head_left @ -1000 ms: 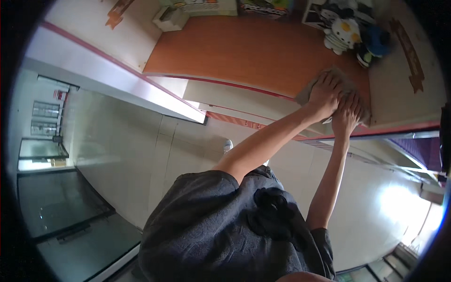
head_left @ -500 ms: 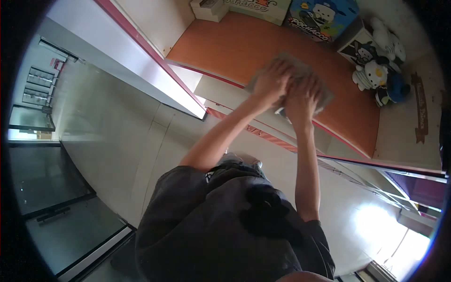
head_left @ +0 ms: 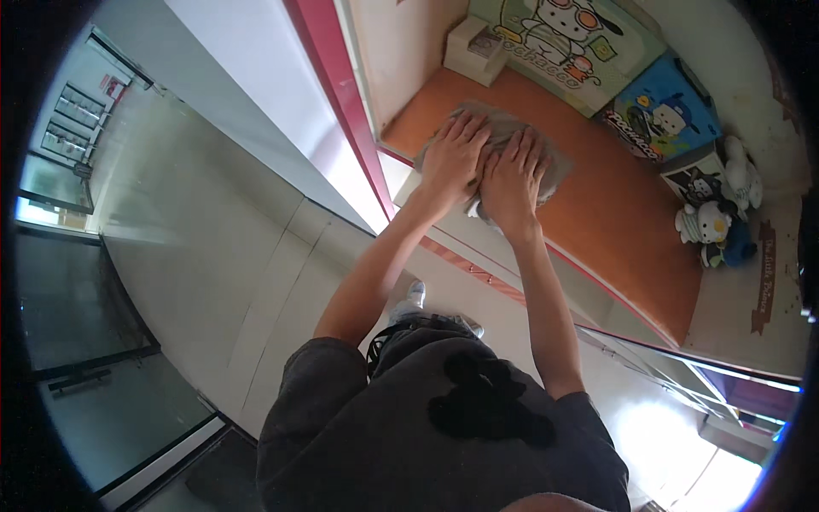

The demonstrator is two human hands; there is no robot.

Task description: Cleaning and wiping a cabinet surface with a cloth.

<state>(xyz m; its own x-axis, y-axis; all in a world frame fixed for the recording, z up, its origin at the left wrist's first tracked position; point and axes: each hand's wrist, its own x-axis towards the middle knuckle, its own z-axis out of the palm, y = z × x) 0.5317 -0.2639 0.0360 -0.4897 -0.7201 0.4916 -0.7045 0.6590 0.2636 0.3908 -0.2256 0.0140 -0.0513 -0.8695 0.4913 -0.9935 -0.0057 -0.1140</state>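
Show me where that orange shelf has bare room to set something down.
The orange shelf is bare in a broad strip between the grey cloth under the left hand and right hand and the plush toys. It is crowded along the back: small white box, picture boxes.

— What stands on the orange shelf (head_left: pixel 631 222) at the far end?

— A small cream box (head_left: pixel 476 51) in the corner. Beside it, a green cartoon-printed box (head_left: pixel 563 47) leaning against the wall, then a blue cartoon-printed box (head_left: pixel 661 119).

— And further right?

— White plush toys (head_left: pixel 721 209) grouped together, one with a dark blue part, near the shelf's end.

— Below the shelf?

— A pale tiled floor (head_left: pixel 222 256), and a glass door (head_left: pixel 60 282) at the left.
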